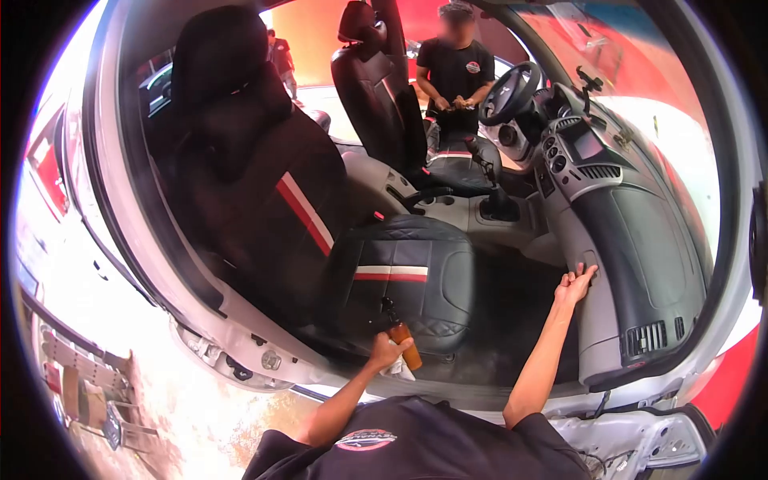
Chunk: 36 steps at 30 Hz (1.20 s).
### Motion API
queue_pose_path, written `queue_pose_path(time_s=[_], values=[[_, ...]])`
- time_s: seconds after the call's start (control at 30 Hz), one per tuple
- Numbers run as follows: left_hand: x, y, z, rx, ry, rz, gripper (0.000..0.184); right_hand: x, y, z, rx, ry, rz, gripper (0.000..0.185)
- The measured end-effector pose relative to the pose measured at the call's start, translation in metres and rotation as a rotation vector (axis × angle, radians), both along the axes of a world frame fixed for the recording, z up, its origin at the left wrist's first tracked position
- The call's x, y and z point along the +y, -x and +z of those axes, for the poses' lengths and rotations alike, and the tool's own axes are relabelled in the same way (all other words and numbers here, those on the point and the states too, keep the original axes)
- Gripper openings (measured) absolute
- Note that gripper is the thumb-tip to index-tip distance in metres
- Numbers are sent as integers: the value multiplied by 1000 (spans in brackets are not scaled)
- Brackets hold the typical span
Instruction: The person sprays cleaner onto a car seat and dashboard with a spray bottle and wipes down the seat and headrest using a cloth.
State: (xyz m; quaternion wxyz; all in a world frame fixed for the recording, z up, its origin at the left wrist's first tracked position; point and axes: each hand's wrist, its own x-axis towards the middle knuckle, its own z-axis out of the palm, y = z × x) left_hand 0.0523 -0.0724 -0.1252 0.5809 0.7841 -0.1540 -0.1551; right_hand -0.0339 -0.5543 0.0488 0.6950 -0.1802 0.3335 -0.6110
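Observation:
My left hand is closed around an amber spray bottle with a black spray head, in front of the black passenger seat. A bunched white cloth shows under that same hand. Over on the right, my right hand reaches to the grey lower dashboard panel, its fingers stretched out. The fingertips appear to touch the panel near a small latch-like recess. Nothing shows in that hand.
A person in a dark shirt stands at the far door opening, hands together, near the steering wheel. The gear lever rises between the seats. A phone mount stands on the dashboard. Another person is farther back.

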Motion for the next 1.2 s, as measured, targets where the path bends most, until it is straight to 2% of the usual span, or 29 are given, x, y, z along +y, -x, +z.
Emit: queue_pose_path(time_s=[0.03,0.1,0.3,0.53,0.73,0.87,0.93,0.97,1.0,1.03,1.1,1.13,1.2], values=[[2,0,7,31,-77,-23,43,3,-3,6,16,-11,-30,56],[2,-4,4,36,-48,-30,44,1,-11,16,76,-74,-131,67],[-2,-16,-29,7,-17,-41,49,-6,-23,14,157,-153,-260,76],[1,-19,-37,35,-98,-56,52,52,-58,-55,334,-132,-264,75],[2,-14,-23,21,-6,-45,45,86,-53,-83,327,29,-146,66],[4,-15,-33,4,29,-45,40,83,-46,-92,349,-10,-63,62],[4,-15,-23,20,24,-65,39,77,-50,-106,257,-11,-88,54],[4,-15,-26,66,88,-59,38,89,-43,-88,219,-38,-31,48],[5,-16,-27,82,42,-54,38,96,-41,-83,180,-10,-69,43],[7,-20,-38,6,38,-77,37,104,-36,-72,122,-36,-4,32],[12,-23,-46,40,30,-92,38,109,-30,-73,188,-28,70,7],[12,-23,-46,52,26,-81,39,118,-27,-76,131,-83,107,8],[12,-24,-49,116,133,-107,35,131,-18,-102,221,-91,334,15]])
